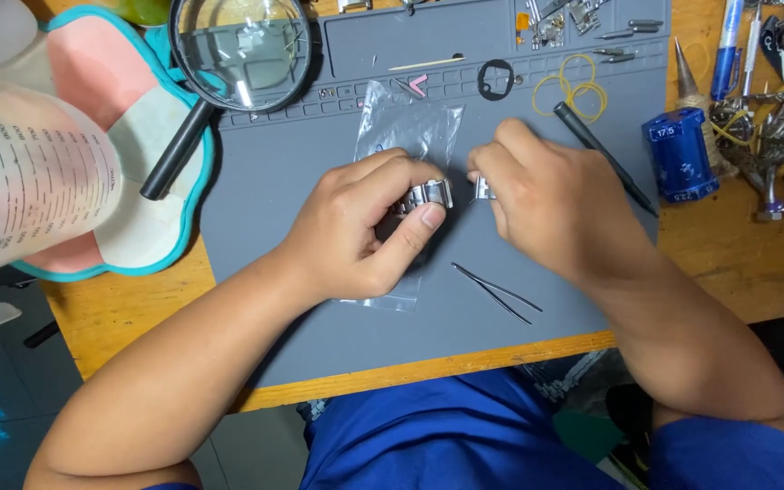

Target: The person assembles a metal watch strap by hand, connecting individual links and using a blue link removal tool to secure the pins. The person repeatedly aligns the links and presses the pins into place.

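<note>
Fingers (428, 216) pinching metal watch band (430, 193), grey mat (319, 299), wooden bench (120, 313)

Magnifying glass (240, 47), tweezers (498, 292), yellow rubber bands (573, 86), blue cylinder (680, 154), measuring cup (24, 172)

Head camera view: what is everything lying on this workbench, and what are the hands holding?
Work mat: one, grey, on the wooden table.
Metal watch band: one, silver, between both hands.
Clear plastic bag: one, under the hands.
Tweezers: one pair, dark, on the mat below the right hand.
Magnifying glass: one, black, top left of the mat.
Rubber bands: a few, yellow, top right of the mat.
Black ring: one, beside the rubber bands.
Black rod tool: one, behind the right hand.
Blue cylinder: one, on the table at right.
Measuring cup: one, translucent, far left.
Left hand: grips the band.
Right hand: pinches the band's other end.
</note>
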